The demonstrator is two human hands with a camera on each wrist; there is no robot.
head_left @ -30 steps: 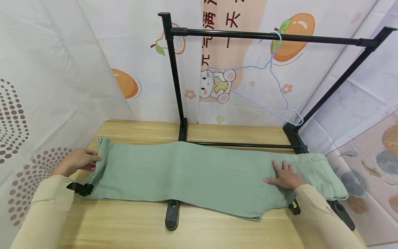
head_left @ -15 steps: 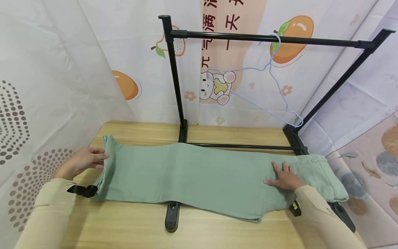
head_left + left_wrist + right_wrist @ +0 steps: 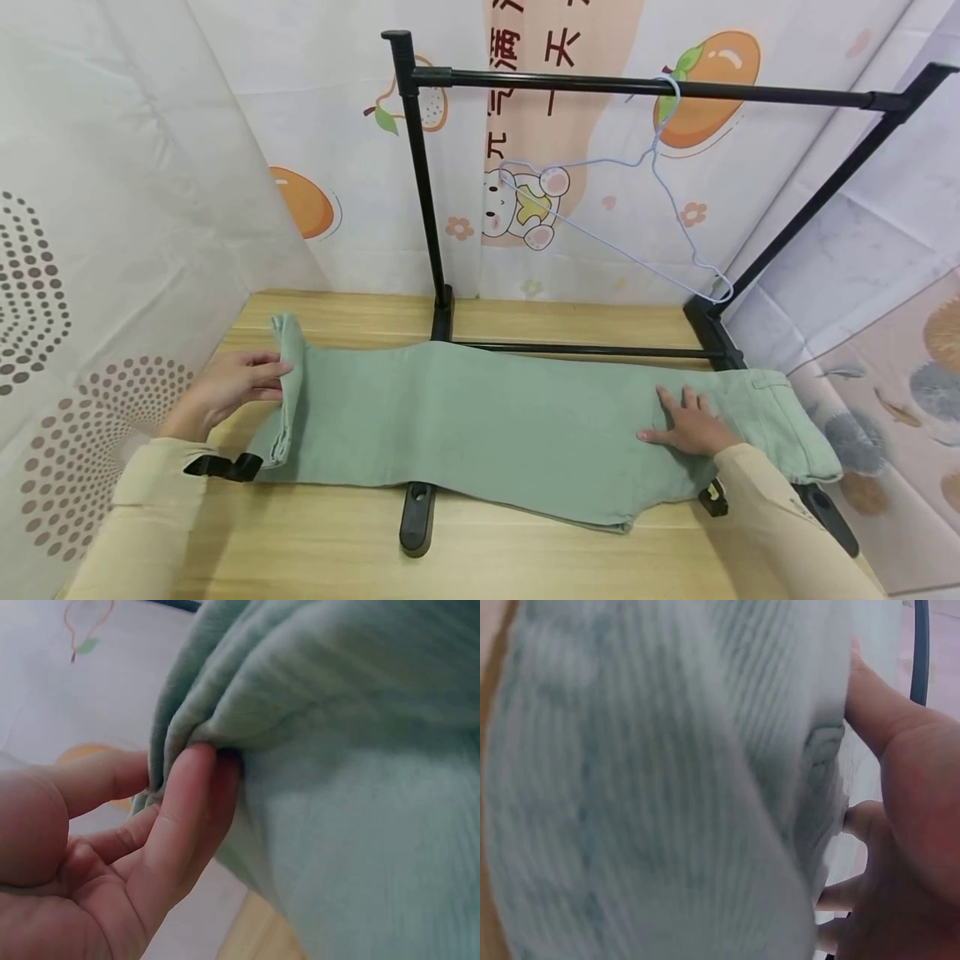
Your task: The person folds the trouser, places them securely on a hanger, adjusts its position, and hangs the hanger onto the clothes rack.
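A pair of light green trousers (image 3: 517, 425), folded lengthwise, lies across the wooden table with its waistband end at the right. My left hand (image 3: 238, 385) pinches the layered hem at the left end and holds it raised off the table. In the left wrist view, the thumb and fingers of my left hand (image 3: 142, 840) close on several layers of the trouser cloth (image 3: 360, 787). My right hand (image 3: 688, 423) rests flat on the trousers near the waistband, fingers spread. The right wrist view has ribbed-looking green cloth (image 3: 660, 795) filling most of it, with my right hand (image 3: 907, 817) at the right side.
A black clothes rack (image 3: 525, 80) stands at the back, and the trousers lie over its base. On its top bar hangs a pale blue wire hanger (image 3: 615, 162). One rack foot (image 3: 416, 521) sticks out in front of the trousers. Printed curtains (image 3: 360, 208) enclose the table (image 3: 337, 542).
My left hand has moved to the right, lifting the hem end of the trousers and bringing it inward over the leg. My right hand has stayed in place.
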